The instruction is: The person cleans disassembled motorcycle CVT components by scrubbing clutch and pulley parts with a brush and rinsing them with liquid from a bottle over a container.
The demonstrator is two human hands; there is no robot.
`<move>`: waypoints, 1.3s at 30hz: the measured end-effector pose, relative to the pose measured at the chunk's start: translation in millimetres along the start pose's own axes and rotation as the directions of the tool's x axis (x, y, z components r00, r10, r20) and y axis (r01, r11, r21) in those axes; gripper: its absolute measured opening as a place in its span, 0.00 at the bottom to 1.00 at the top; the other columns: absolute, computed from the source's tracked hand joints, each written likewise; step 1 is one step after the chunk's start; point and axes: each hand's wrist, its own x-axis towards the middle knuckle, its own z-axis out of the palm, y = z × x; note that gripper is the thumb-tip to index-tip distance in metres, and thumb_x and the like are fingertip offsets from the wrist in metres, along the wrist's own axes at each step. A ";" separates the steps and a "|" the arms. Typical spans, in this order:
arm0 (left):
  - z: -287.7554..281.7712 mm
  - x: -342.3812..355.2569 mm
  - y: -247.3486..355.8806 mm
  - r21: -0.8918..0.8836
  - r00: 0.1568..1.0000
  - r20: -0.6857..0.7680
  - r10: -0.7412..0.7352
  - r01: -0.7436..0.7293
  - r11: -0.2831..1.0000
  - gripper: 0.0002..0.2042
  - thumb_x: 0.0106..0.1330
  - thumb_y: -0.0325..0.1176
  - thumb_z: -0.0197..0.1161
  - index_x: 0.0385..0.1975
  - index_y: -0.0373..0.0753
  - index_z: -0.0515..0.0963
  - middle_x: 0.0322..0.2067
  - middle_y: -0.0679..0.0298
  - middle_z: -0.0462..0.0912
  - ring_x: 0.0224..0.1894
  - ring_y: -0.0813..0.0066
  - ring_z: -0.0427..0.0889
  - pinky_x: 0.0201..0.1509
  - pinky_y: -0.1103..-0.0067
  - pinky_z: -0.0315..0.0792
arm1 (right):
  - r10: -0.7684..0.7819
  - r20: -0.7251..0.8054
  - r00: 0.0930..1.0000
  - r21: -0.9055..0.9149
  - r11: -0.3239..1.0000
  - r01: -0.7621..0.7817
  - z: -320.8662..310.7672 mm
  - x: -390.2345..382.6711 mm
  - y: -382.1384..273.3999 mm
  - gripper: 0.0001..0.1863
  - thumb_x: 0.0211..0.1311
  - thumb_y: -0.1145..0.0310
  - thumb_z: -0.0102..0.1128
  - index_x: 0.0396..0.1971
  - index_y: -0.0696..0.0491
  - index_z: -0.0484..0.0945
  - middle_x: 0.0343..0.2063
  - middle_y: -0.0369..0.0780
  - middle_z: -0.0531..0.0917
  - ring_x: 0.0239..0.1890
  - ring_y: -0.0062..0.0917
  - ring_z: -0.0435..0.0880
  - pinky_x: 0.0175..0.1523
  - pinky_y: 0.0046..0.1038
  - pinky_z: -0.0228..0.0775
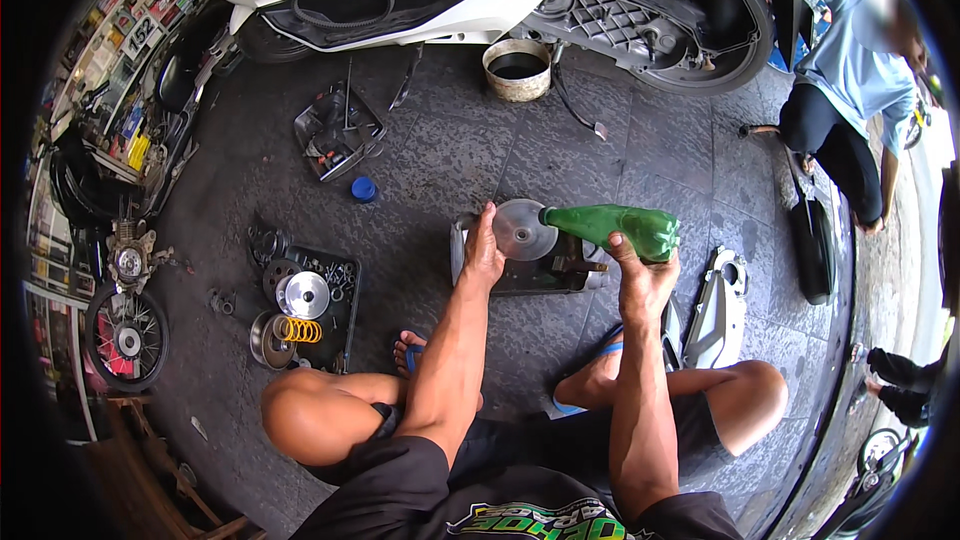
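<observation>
My left hand (486, 252) grips a round grey metal disc (523, 231) by its left edge, the face with its centre hole turned up. My right hand (646, 280) is wrapped round the base of a green plastic bottle (606, 224). The bottle lies nearly level, its neck pointing left and reaching the disc's upper right edge. Whether liquid leaves the bottle I cannot make out. Beneath both hands stands a shallow grey container (548, 289) with dark contents, partly hidden by the disc and my hands.
Beyond are a white scooter (470, 22), a dirty white tub (518, 88) of dark liquid, a tool tray (352, 162) and a blue cap (364, 189). A yellow spring (298, 330) lies left, a silver cover (719, 310) right. A person (850, 70) squats near a black seat (812, 250).
</observation>
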 end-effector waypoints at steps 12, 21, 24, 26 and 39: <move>-11.1 16.3 -26.7 0.102 0.998 0.062 -0.003 -0.003 0.995 0.17 0.69 0.49 0.58 0.42 0.40 0.79 0.42 0.67 0.82 0.44 0.75 0.80 0.50 0.74 0.73 | -0.043 0.001 0.999 0.037 0.998 0.043 -2.6 1.4 2.1 0.19 0.52 0.73 0.77 0.43 0.58 0.79 0.37 0.37 0.85 0.39 0.20 0.83 0.47 0.24 0.74; 10.1 4.0 -21.0 0.011 0.993 0.120 -0.013 0.011 1.000 0.15 0.70 0.46 0.55 0.42 0.41 0.78 0.42 0.65 0.82 0.45 0.74 0.80 0.52 0.74 0.72 | 0.064 0.162 0.985 -0.021 0.998 -0.062 -5.0 2.1 0.5 0.20 0.52 0.73 0.77 0.43 0.59 0.79 0.37 0.38 0.85 0.38 0.21 0.83 0.47 0.25 0.77; 12.1 0.5 -17.4 -0.011 0.991 0.134 -0.012 0.014 1.000 0.15 0.71 0.45 0.54 0.44 0.39 0.77 0.42 0.64 0.82 0.47 0.72 0.81 0.56 0.72 0.72 | 0.005 0.100 0.995 -0.002 1.000 -0.005 -1.2 0.5 -0.5 0.20 0.52 0.73 0.76 0.43 0.59 0.78 0.36 0.38 0.85 0.37 0.21 0.83 0.44 0.24 0.77; 8.9 -1.2 -14.8 0.007 0.983 0.186 -0.007 0.005 1.000 0.17 0.72 0.46 0.51 0.46 0.38 0.76 0.44 0.63 0.82 0.49 0.71 0.81 0.59 0.71 0.70 | -0.001 0.108 0.994 0.023 1.000 -0.002 2.6 -1.4 -1.8 0.20 0.51 0.73 0.77 0.43 0.59 0.78 0.37 0.38 0.85 0.37 0.21 0.83 0.44 0.24 0.77; -5.2 5.9 -14.8 0.060 0.980 0.198 -0.001 -0.011 0.998 0.18 0.70 0.48 0.48 0.44 0.42 0.78 0.41 0.67 0.83 0.46 0.74 0.80 0.56 0.73 0.69 | 0.055 0.103 0.993 -0.029 0.998 -0.052 5.1 2.7 1.5 0.18 0.53 0.75 0.74 0.42 0.60 0.79 0.36 0.39 0.86 0.38 0.22 0.84 0.45 0.25 0.77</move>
